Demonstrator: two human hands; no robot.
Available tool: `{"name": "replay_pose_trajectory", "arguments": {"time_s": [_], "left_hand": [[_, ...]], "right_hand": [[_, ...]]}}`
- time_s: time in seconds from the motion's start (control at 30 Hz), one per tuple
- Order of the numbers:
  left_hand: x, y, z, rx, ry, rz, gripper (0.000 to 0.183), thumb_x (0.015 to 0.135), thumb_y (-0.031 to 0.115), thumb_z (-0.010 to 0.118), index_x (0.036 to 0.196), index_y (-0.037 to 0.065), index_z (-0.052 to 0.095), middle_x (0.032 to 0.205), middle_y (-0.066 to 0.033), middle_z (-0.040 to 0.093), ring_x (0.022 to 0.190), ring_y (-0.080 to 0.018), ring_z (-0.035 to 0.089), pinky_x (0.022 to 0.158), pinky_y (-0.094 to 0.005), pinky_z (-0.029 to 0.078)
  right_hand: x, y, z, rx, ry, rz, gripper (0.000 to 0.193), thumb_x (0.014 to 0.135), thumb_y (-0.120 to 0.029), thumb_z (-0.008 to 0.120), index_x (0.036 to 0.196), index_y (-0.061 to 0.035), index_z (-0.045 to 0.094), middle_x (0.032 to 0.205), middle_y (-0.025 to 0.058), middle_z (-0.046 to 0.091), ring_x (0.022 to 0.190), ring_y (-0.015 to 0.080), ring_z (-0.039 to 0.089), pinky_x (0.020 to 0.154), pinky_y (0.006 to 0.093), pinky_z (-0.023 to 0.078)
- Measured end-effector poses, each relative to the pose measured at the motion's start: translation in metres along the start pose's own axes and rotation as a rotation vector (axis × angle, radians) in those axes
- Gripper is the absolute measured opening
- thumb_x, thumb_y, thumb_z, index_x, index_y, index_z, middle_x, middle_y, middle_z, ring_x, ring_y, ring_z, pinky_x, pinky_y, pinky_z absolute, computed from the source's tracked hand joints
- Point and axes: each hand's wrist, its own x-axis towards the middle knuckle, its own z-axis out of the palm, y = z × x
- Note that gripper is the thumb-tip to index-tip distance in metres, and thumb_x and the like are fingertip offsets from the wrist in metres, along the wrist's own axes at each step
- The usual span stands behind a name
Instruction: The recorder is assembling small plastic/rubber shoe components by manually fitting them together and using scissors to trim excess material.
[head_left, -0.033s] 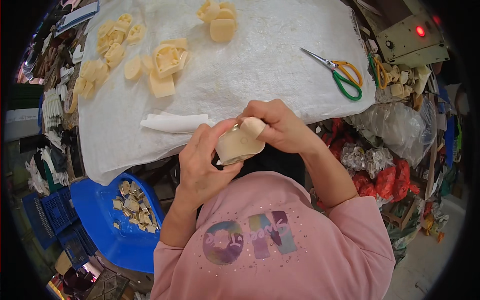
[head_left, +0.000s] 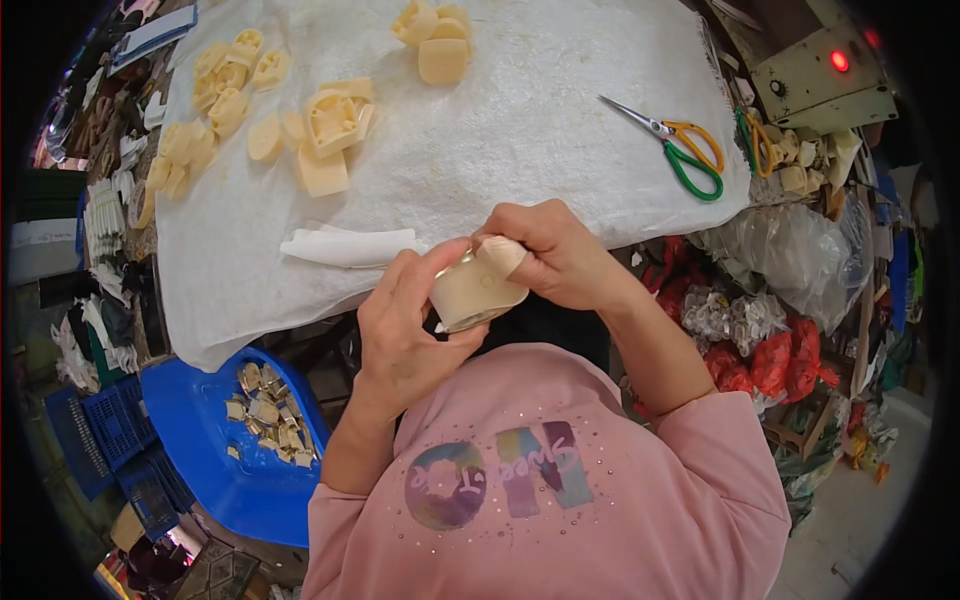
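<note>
A cream-coloured moulded plastic piece, rounded at its corners and shiny along its edges, is held up in front of my chest, just off the table's near edge. My left hand is closed around its left side, thumb below and fingers above. At the piece's top edge my right hand grips with bent fingers. A beige wrap covers its thumb, which presses on the piece. What lies between the right fingertips is hidden. A curled white sheet rests on the table beside my left fingers.
Clusters of cream plastic pieces lie on the white-covered table. Scissors with green and yellow handles are at the right. A blue tub holding small shiny pieces stands lower left. Red bags and clear plastic sit lower right.
</note>
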Motion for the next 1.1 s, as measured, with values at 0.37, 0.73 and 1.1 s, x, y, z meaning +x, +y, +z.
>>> {"name": "replay_pose_trajectory", "arguments": {"time_s": [0.37, 0.73, 1.1], "left_hand": [[-0.004, -0.007, 0.018, 0.045, 0.173, 0.084, 0.051, 0.056, 0.009, 0.081, 0.101, 0.000, 0.058, 0.085, -0.0103, 0.064, 0.071, -0.0158, 0.065, 0.058, -0.0251, 0.051], [0.004, -0.017, 0.028, 0.175, 0.352, 0.204, 0.059, 0.054, 0.007, 0.079, 0.110, 0.001, 0.060, 0.071, -0.0070, 0.052, 0.055, -0.0194, 0.053, 0.049, -0.0288, 0.046], [-0.005, -0.023, 0.036, 0.177, 0.399, 0.157, 0.052, 0.052, 0.007, 0.081, 0.101, 0.005, 0.066, 0.069, -0.0069, 0.052, 0.054, -0.0202, 0.053, 0.048, -0.0297, 0.046]], "right_hand": [[-0.010, 0.014, 0.033, 0.806, 0.200, 0.188, 0.019, 0.092, -0.019, 0.050, 0.099, -0.0034, 0.059, 0.082, 0.0023, 0.060, 0.067, 0.0128, 0.056, 0.060, 0.0276, 0.046], [-0.011, 0.013, 0.052, 1.209, 0.324, 0.118, 0.030, 0.098, -0.022, 0.042, 0.119, -0.0034, 0.052, 0.109, 0.0084, 0.058, 0.096, 0.0133, 0.057, 0.078, 0.0263, 0.047], [-0.008, 0.000, 0.069, 0.330, 0.496, -0.018, 0.040, 0.090, -0.006, 0.042, 0.130, -0.0050, 0.042, 0.110, 0.0111, 0.052, 0.103, 0.0200, 0.051, 0.089, 0.0298, 0.041]]}}
